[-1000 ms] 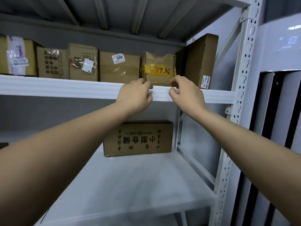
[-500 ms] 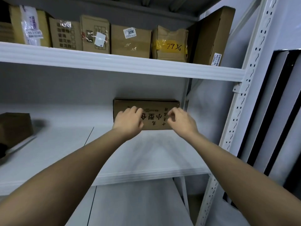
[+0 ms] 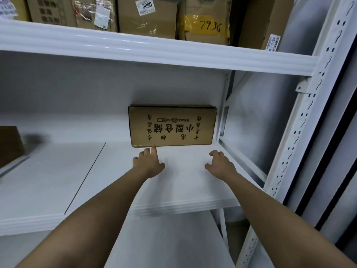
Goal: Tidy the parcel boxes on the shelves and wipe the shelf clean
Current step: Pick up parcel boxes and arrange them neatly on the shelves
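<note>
Both hands reach toward printed box (image 3: 172, 126) beside right upright (image 3: 309, 105).

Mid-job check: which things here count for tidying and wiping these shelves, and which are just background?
Job things:
- printed carton standing at the back of the middle shelf
- left hand, one finger at the carton's bottom edge
- right hand, holding nothing
- upper-shelf parcels: 3090 box, 7936 parcel

Background:
- perforated upright
- dark box at far left
</note>
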Motion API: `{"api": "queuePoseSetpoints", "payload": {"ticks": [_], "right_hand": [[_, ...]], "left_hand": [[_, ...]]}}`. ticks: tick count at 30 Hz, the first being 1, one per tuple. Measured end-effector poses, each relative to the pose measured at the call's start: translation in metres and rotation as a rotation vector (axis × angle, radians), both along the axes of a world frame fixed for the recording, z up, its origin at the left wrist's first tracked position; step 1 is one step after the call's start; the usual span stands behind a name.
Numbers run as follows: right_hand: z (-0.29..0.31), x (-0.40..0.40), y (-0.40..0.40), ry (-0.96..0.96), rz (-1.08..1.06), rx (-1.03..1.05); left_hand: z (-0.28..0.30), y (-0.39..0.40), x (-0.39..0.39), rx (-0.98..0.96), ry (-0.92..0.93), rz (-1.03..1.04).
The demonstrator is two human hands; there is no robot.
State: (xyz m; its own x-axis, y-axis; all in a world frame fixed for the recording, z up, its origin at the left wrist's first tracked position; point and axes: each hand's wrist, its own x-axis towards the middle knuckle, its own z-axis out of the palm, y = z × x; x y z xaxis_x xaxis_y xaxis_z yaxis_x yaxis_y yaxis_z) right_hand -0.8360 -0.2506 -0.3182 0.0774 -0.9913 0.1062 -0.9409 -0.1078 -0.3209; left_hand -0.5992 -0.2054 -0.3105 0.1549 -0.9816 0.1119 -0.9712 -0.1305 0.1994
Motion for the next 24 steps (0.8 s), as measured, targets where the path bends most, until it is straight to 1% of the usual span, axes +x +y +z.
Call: {"api": "queuePoseSetpoints", "payload": {"ticks": [2, 6, 8, 13, 16, 18, 19, 21, 22, 24], "right_hand": [[-0.007, -0.005, -0.028, -0.028, -0.009, 0.032], [-0.015, -0.008, -0.088, -0.074, -0.005, 0.052], [-0.018, -0.011, -0.131, -0.092, 0.009, 0.061], [-0.014, -0.013, -0.196, -0.108, 0.060, 0.093], [-0.017, -0.019, -0.240, -0.178, 0.049, 0.109], [-0.041, -0.027, -0.292, -0.235, 0.037, 0.155], [-0.044, -0.028, -0.306, -0.266, 0.041, 0.165], [-0.029, -0.025, -0.302, -0.314, 0.043, 0.140], [-0.016, -0.022, -0.290, -0.327, 0.037, 0.131], [-0.006, -0.019, -0.292, -0.334, 0.006, 0.122]], "left_hand": [[-0.006, -0.025, -0.001, 0.043, 0.045, 0.032], [-0.008, -0.080, -0.007, 0.076, 0.049, 0.068], [-0.008, -0.119, -0.016, 0.071, 0.048, 0.081], [-0.002, -0.176, -0.030, 0.065, 0.082, 0.090], [-0.002, -0.203, -0.034, 0.080, 0.102, 0.102], [-0.002, -0.216, -0.034, 0.093, 0.122, 0.117], [-0.002, -0.223, -0.035, 0.099, 0.136, 0.123], [0.000, -0.236, -0.035, 0.102, 0.165, 0.129], [0.001, -0.240, -0.035, 0.105, 0.182, 0.131], [0.001, -0.251, -0.034, 0.103, 0.219, 0.140]]}}
